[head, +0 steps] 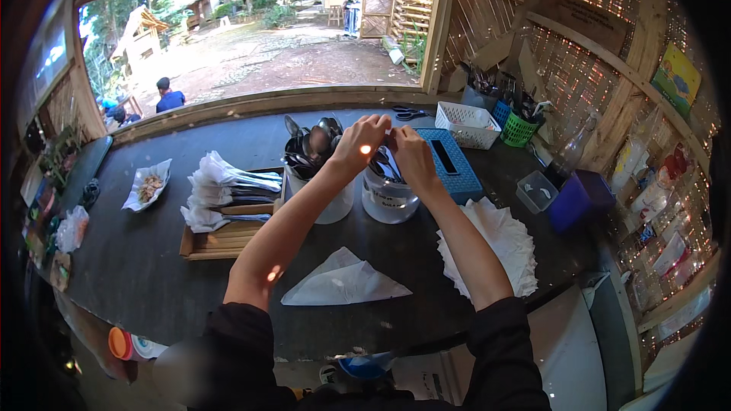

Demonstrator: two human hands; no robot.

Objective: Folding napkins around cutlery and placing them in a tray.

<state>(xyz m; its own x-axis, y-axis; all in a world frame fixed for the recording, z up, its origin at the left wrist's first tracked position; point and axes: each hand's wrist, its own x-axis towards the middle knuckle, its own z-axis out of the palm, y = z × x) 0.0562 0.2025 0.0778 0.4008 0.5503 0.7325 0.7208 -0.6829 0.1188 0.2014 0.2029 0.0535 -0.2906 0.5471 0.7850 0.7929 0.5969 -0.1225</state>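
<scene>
Both arms reach forward over the table. My left hand [361, 140] and my right hand [412, 154] meet above a white plastic tub [390, 205] that bears writing and holds metal cutlery. Fingers of both hands are bent close together, and whatever lies between them is hidden. Beside it on the left, a second white tub [334, 208] is filled with dark metal spoons [320, 140]. A white paper napkin [345, 282], folded into a triangle, lies flat in front of me. To its right spreads a stack of white napkins [502, 245], partly behind my right forearm.
Left of the tubs, a wooden tray [220, 248] bears napkin-wrapped cutlery [211, 188]. Food sits on white paper [147, 185] farther left. Behind the right hand are a blue woven box [457, 177], a white basket [465, 125], scissors [411, 113] and a green basket [518, 128]. A purple container [579, 200] stands right.
</scene>
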